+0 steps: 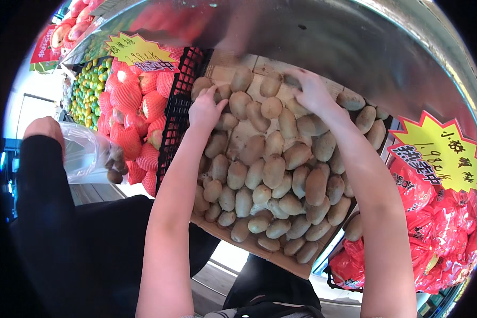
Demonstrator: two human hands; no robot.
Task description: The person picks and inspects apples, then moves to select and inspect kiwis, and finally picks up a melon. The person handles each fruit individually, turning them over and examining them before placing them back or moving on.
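Many brown kiwifruit (274, 171) lie in a cardboard-lined box (258, 254) in front of me, heaped at the near side and sparser at the far side. My left hand (208, 108) rests over a kiwifruit (222, 92) at the box's far left corner, fingers curled beside it. Toward the far right, my right hand (311, 89) has its thumb and fingers around another kiwifruit (291, 81), partly hidden by the fingers. Bare cardboard shows between the fruits near both hands.
A black plastic crate (179, 103) and net-wrapped fruit (126, 95) adjoin on the left. Red plastic bags (433, 238) and a yellow price sign (441, 151) stand right. A shiny metal surface (342, 39) rises behind. At left, another person's arm (43, 167) is beside a clear bag (81, 153) with kiwifruit.
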